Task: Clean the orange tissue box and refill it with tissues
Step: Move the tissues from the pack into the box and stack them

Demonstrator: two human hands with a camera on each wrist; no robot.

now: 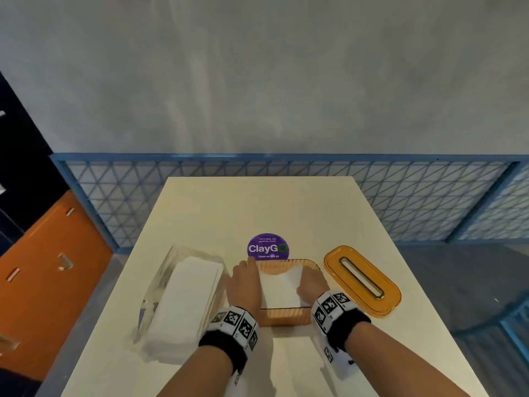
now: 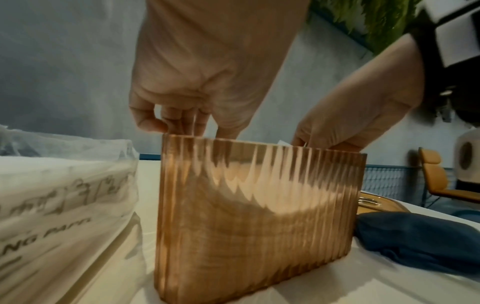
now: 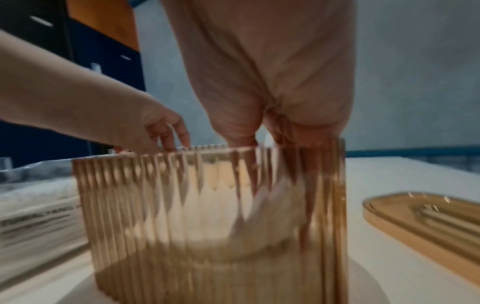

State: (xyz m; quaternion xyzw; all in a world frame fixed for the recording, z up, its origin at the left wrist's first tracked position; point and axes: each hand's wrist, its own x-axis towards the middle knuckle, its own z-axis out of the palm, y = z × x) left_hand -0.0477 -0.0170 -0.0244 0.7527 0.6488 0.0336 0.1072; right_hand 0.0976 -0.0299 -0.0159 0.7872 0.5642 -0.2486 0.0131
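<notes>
Both the left hand (image 1: 245, 285) and right hand (image 1: 310, 282) reach into the orange tissue box (image 1: 286, 318), apparently holding white tissues (image 1: 282, 290), so refilling looks underway, while the lid (image 1: 362, 280) lies off to the right.

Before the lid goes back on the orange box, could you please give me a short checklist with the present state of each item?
1. Orange tissue box stands upright on the table: ok.
2. Tissues sit inside the box: ok, a white stack shows in the head view.
3. Stack pressed flat below the rim: cannot tell; the left hand and right hand reach into the box and cover its sides.
4. Hands out of the opening: not ok.
5. Lid within reach: ok, it lies flat on the table to the right of the box, slot up.
6. Tissue pack and blue cloth not on the rim: ok.
</notes>
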